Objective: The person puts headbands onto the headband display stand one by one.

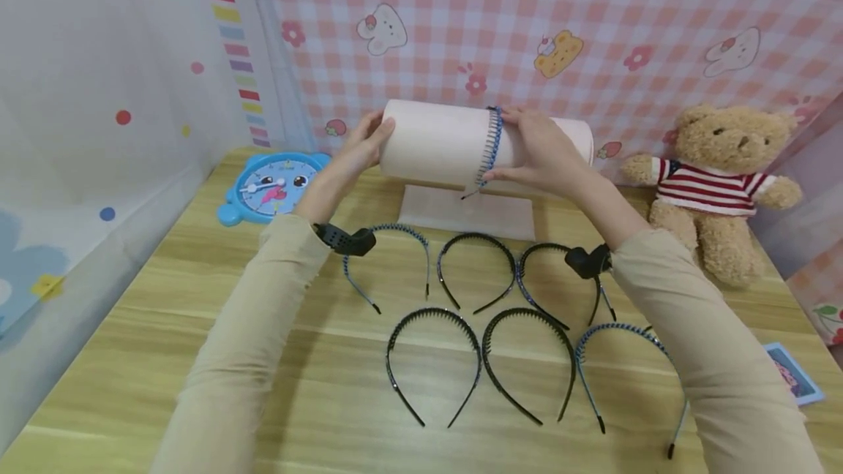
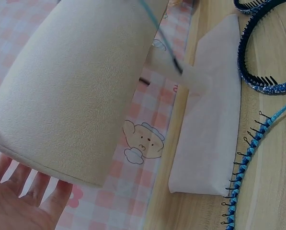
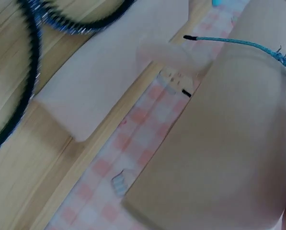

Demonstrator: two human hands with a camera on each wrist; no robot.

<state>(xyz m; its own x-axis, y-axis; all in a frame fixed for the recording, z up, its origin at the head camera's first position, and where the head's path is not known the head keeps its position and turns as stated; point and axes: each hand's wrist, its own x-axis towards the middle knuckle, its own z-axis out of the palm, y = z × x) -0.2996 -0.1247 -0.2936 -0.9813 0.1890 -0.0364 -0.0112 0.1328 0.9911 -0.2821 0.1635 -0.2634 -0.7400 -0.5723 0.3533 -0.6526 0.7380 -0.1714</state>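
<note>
A pale cylindrical headband stand lies sideways on its flat base at the back of the table. My left hand holds its left end; in the left wrist view the fingers reach to the rim. A blue toothed headband is fitted over the cylinder, right of its middle. My right hand grips this headband, thumb low by one arm and fingers near the top. In the right wrist view the headband's thin blue arm shows with its black tip, while most of the hand is out of frame.
Several headbands lie in two rows before the stand, among them a blue one, a black one and another blue one. A blue toy clock is at left. A teddy bear sits right, near a blue-framed card.
</note>
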